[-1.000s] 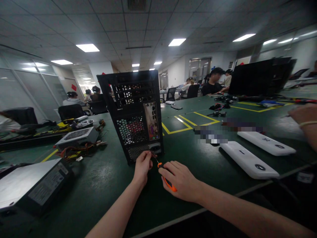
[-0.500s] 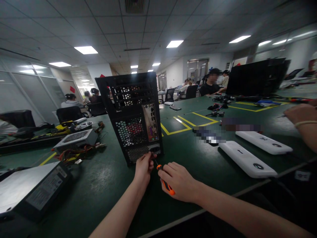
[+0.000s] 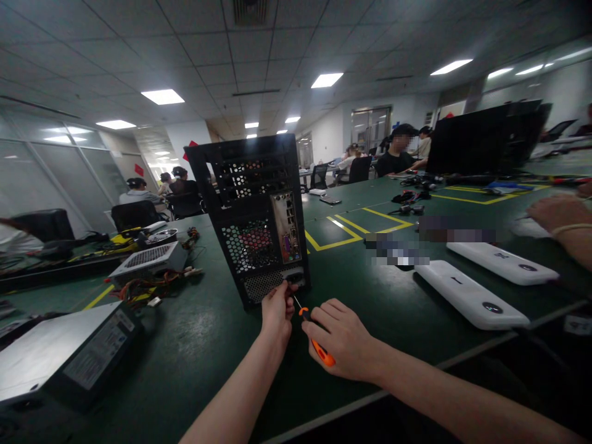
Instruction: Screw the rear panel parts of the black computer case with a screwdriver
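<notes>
A black computer case (image 3: 231,234) stands upright on the green table, its rear panel facing me. My right hand (image 3: 340,342) is wrapped round the orange and black handle of a screwdriver (image 3: 324,353), whose thin shaft points up and left toward the low edge of the rear panel. My left hand (image 3: 278,311) is pinched closed close to the shaft's tip, at the power supply grille (image 3: 266,287) low on the panel. Whatever lies between the left fingertips is too small to make out.
Left lie a large power supply unit (image 3: 69,351), a smaller one (image 3: 148,262) and bundled cables (image 3: 139,290). Two white power banks (image 3: 472,296) lie on the right. At the right edge, another person's hand (image 3: 562,213) rests over the table. A black monitor (image 3: 476,145) stands behind.
The whole view has shifted slightly, so the case and both hands appear a little farther right. Both hands keep their grip beside the lower rear panel.
</notes>
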The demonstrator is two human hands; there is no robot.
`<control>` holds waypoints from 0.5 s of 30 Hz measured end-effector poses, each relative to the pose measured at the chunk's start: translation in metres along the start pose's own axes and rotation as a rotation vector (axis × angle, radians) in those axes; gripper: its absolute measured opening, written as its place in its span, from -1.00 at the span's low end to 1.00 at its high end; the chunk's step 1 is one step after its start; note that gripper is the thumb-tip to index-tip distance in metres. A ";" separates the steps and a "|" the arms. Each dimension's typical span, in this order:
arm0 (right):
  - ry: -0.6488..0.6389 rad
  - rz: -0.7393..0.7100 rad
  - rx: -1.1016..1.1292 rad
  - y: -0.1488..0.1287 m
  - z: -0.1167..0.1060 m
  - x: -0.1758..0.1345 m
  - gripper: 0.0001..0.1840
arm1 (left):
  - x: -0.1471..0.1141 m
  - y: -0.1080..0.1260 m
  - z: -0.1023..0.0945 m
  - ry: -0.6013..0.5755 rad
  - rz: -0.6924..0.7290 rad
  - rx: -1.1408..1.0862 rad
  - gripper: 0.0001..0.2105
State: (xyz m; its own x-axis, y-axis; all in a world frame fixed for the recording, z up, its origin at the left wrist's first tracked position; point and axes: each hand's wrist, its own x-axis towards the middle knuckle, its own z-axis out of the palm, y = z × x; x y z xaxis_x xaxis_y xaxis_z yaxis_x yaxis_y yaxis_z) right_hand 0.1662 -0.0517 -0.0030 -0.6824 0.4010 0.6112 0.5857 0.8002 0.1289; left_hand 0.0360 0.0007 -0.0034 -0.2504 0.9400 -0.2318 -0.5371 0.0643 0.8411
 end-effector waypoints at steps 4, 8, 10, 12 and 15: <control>0.043 0.010 0.020 0.001 0.001 -0.002 -0.81 | 0.000 0.001 0.000 -0.016 -0.028 0.013 -0.93; 0.060 0.013 0.035 0.001 0.000 -0.003 -0.82 | 0.001 0.003 0.000 -0.030 -0.057 0.039 -0.90; 0.064 0.013 0.040 0.002 -0.001 -0.003 -0.83 | 0.001 0.003 0.000 -0.033 -0.057 0.048 -0.90; 0.065 0.018 0.043 0.002 -0.002 -0.003 -0.82 | 0.002 0.003 0.000 -0.040 -0.051 0.052 -0.90; 0.065 0.021 0.044 0.001 -0.002 -0.003 -0.82 | 0.002 0.004 0.000 -0.054 -0.056 0.057 -0.90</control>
State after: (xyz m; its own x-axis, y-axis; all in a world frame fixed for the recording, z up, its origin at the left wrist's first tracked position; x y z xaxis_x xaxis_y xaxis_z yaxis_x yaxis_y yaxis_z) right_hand 0.1699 -0.0531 -0.0029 -0.6399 0.3892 0.6626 0.5786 0.8115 0.0821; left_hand 0.0338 0.0030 -0.0007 -0.1771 0.9510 -0.2536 -0.5021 0.1344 0.8543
